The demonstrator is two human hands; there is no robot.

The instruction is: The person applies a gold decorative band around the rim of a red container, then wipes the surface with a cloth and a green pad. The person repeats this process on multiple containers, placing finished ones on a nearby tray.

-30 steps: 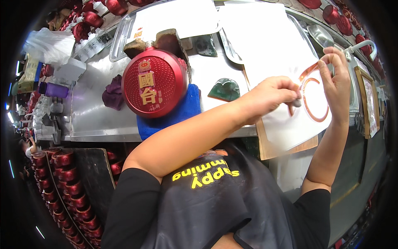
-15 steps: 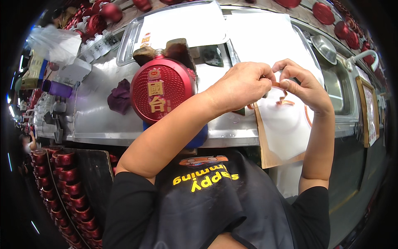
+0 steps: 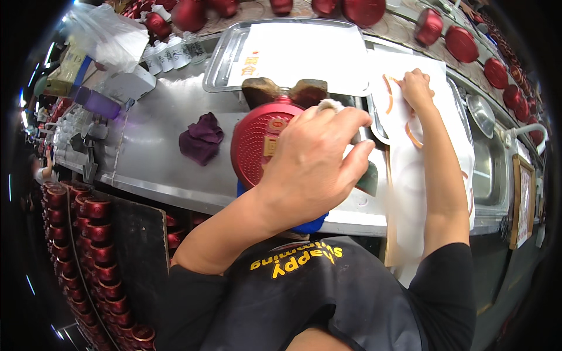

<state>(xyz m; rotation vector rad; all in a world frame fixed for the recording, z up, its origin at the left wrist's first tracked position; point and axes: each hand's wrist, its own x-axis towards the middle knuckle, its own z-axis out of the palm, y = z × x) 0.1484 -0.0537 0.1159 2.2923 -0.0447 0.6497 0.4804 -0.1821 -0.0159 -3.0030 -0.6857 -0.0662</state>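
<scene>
A round red flask-shaped bottle (image 3: 249, 152) with raised dots and gold lettering lies tilted against two dark, worn holder blocks (image 3: 307, 90). My left hand (image 3: 313, 164) is over its right side and hides much of it. Thumb and index finger stand apart; the other fingers are curled and mostly hidden. A whitish wad (image 3: 331, 105) shows beyond the index finger; what it is I cannot tell. At the right, my right hand (image 3: 417, 88) is closed at a white sheet (image 3: 433, 67), beside thin curved orange-gold strips (image 3: 389, 96). Its fingertips are hidden.
A metal tray (image 3: 213, 73) holds a white sheet with gold characters. A purple cloth (image 3: 202, 138) lies left of the bottle. Small clear bottles (image 3: 175, 52) stand at the back left. A sink (image 3: 487, 158) is at the right. Stacked red parts (image 3: 105, 251) fill the lower left.
My hands have parted. The left has moved left to the red bottle, and the right has reached farther away over the white sheet. The view has shifted, with the bottle now nearer the middle.
</scene>
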